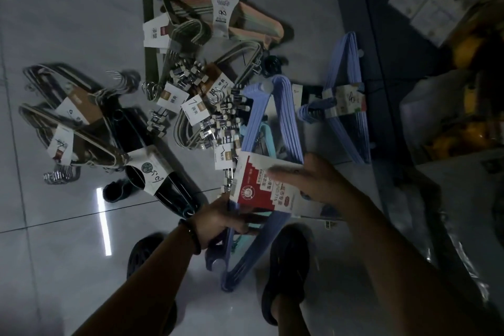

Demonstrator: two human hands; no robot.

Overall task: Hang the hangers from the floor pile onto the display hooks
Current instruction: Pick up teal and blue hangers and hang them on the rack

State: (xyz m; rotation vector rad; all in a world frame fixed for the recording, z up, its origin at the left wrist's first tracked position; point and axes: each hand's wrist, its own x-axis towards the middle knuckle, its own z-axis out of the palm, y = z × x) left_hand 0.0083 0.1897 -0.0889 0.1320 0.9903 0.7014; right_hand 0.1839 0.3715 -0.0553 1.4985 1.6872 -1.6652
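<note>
A left hand (222, 222), with a dark bead bracelet (191, 237) on its wrist, grips a bundle of lavender-blue plastic hangers (253, 251) just below its red-and-white card label (256, 188). The right hand (313, 180) lies spread with straight fingers against the label's far edge, though it is blurred, so contact is only probable. The two hands are close together above the glossy grey tiled floor (54, 22). On the floor beyond lies the pile: peach plastic hangers (253, 22), silver wire clip hangers (207, 109), dark hangers with white labels (81, 123), and a second lavender-blue bundle (349, 106) off to the right. Dark sandals (286, 267) stand beneath the held bundle.
</note>
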